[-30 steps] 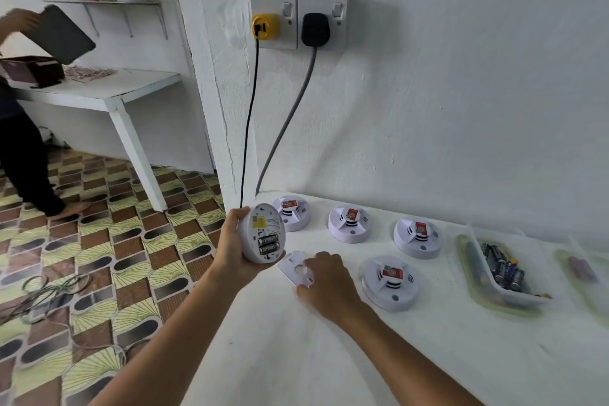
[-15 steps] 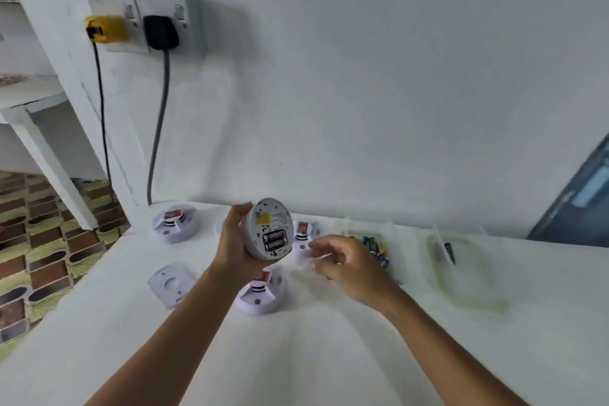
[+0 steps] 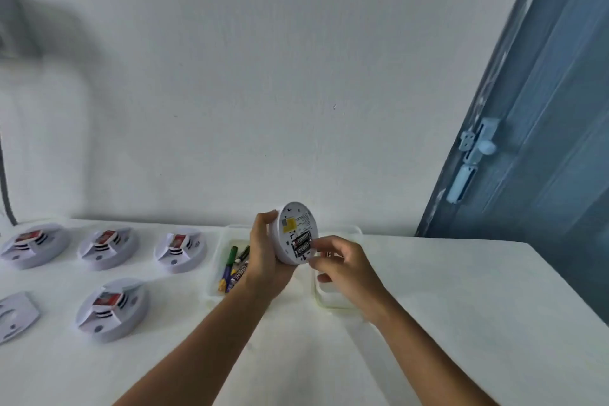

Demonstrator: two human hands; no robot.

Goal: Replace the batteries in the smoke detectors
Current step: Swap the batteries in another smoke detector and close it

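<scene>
1. The left hand [image 3: 265, 257] is raised above the white desk [image 3: 445, 306], its fingers and thumb curled round the rim of a round white plastic smoke detector [image 3: 294, 234] turned back-side toward the camera.
2. Two black batteries [image 3: 301, 242] sit in the open compartment on its back, below a yellow label.
3. The right hand [image 3: 346, 269] reaches in from the right, its fingers bent, with the fingertips at the right ends of the batteries; whether they pinch one I cannot tell.
4. Below the hands lie a clear plastic tray holding loose batteries [image 3: 230, 269] and a second clear tray [image 3: 333, 301].
5. Four more white smoke detectors [image 3: 112, 308] lie face-up to the left, with a flat white mounting plate [image 3: 14, 316] at the left edge.
6. Bare desk spreads to the right toward its edge beside a blue door [image 3: 543, 142].
</scene>
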